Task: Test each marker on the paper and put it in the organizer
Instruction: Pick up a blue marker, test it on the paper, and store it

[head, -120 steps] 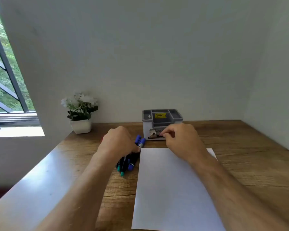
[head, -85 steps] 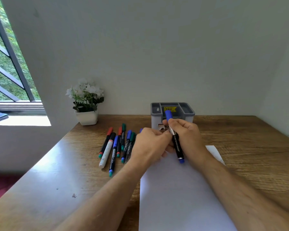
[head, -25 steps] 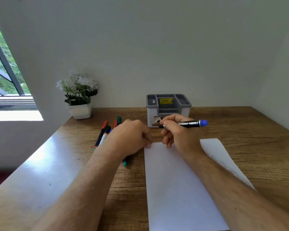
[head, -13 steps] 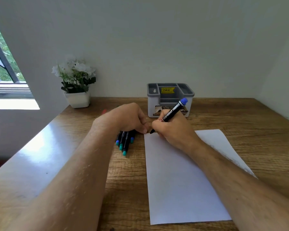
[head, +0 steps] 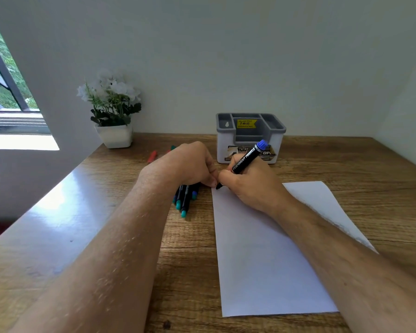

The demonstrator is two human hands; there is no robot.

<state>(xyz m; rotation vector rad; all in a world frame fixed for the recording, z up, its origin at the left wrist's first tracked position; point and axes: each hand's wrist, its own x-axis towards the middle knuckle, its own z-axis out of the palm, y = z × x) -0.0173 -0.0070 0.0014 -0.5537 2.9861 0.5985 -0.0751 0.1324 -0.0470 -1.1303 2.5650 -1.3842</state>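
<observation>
Two forearms fill the bottom of my view, reaching forward over the wooden worktop (head: 382,164). Between them lies the white paper (head: 262,260), its long side running away from me, so the nearest stretch of it is free for test strokes. No ink mark shows on it yet that I can make out.

Further in, my right hand (head: 252,186) has its fingers curled round a black marker (head: 246,157) in a writing grip. The marker leans back with its blue end up towards the organizer, and its dark tip is down at the paper's far left corner. I judge the first stroke is about to be drawn there.

My left hand (head: 190,164) sits just beside it, fingers curled under, fingertips at the same corner, most likely pinning the sheet so it will not slide. Whether it hides the marker's cap I cannot tell. Beneath and behind this hand lie the spare markers (head: 184,203), teal and blue ends poking out towards me, with a red one (head: 152,156) further back.

Beyond the hands, the grey organizer (head: 250,138) stands upright near the wall, its visible compartments holding no marker, a yellow price sticker inside. A potted plant (head: 112,109) sits at the far left.
</observation>
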